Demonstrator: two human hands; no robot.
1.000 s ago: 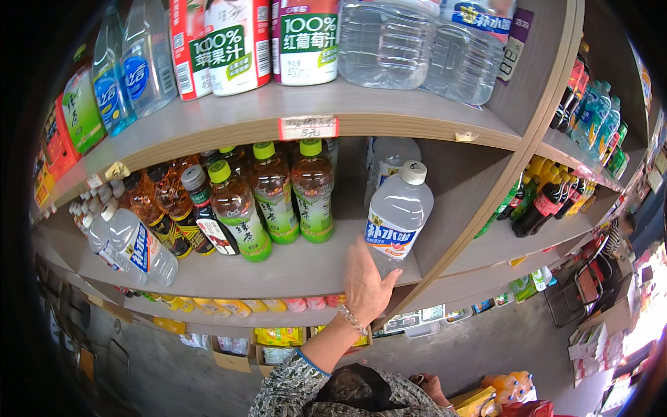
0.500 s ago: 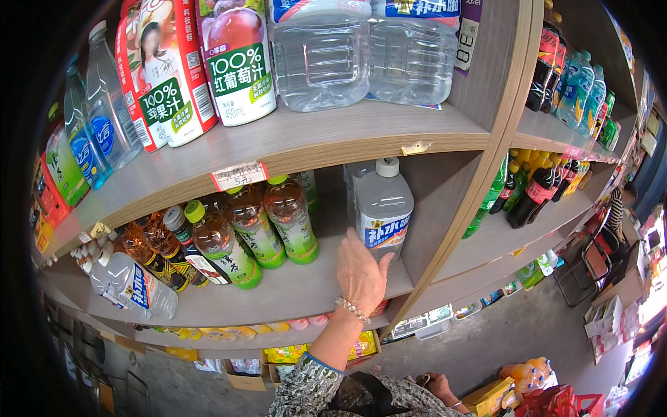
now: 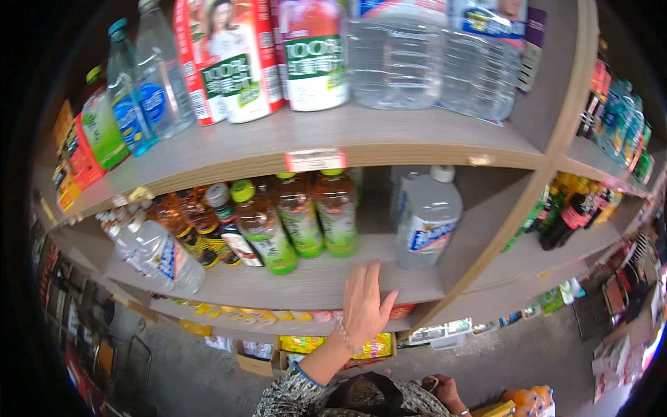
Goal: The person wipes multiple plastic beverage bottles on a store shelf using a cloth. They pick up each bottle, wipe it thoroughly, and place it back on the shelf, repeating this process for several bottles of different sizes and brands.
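Left hand (image 3: 365, 302), at the middle shelf's front edge: the grip is unclosed and holds nothing, fingers extended, thumb spread, back of the hand toward the viewer. Contact with the middle shelf (image 3: 299, 286) cannot be judged. Nearest the fingertips, a large clear bottle (image 3: 427, 215) with a white cap and a blue-and-white label stands upright near the shelf's right end, apart from the hand. A second clear bottle (image 3: 398, 187) is partly hidden behind it.

State of progress: the large bottle appears settled, resting on its base without support; whether any handling is left cannot be told.

Right hand (image 3: 448, 395), at the lower margin: the fingers are curled; whether they grip anything cannot be told.

Farther out, green-capped bottles (image 3: 337, 215) stand left of the large bottle; clear bottles (image 3: 177, 257) lean toward the shelf's left end. Above, the upper shelf (image 3: 389, 132) carries juice bottles (image 3: 313, 62) and, near its right end, big water bottles (image 3: 396, 62).
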